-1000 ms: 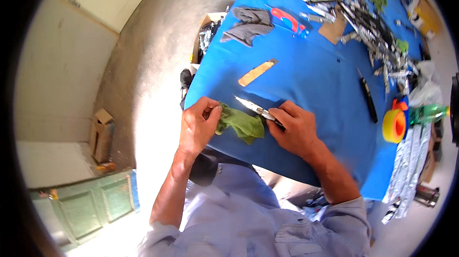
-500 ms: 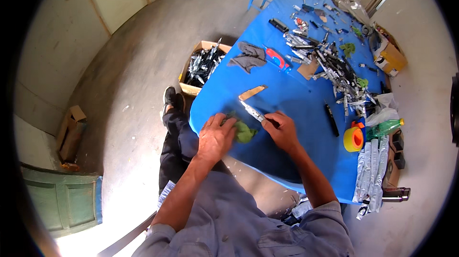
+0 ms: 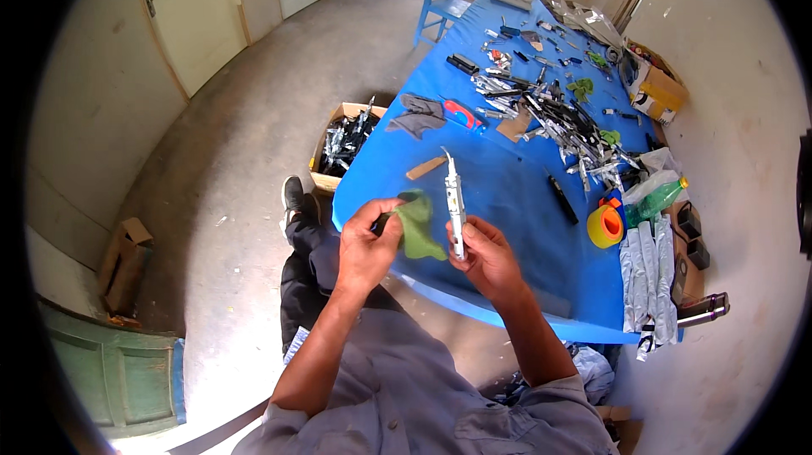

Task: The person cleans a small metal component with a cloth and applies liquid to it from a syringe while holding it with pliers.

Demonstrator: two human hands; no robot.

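Observation:
My left hand (image 3: 367, 248) pinches a green cloth (image 3: 416, 225), which hangs loosely from the fingers over the near edge of the blue table. Upright in my right hand (image 3: 491, 262) is a slim silver-white metal part (image 3: 455, 200) with a thin curved tip at its upper end. Thumb and fingers close around its lower end. Cloth and part are a little apart. Just beyond them a tan cardboard strip (image 3: 425, 168) lies on the blue tabletop (image 3: 507, 193).
A heap of silver and black parts (image 3: 567, 121) covers the table's far right. Nearby lie a grey cloth (image 3: 416, 115), a red-and-blue tool (image 3: 463, 115), a black pen-like piece (image 3: 562, 200), yellow tape (image 3: 605, 227) and a green bottle (image 3: 658, 201). A box of parts (image 3: 326, 178) stands on the floor, left.
My right hand has raised the metal part and turned it from slanting to upright. My left hand has lifted the green cloth off the table. The whole view has shifted slightly.

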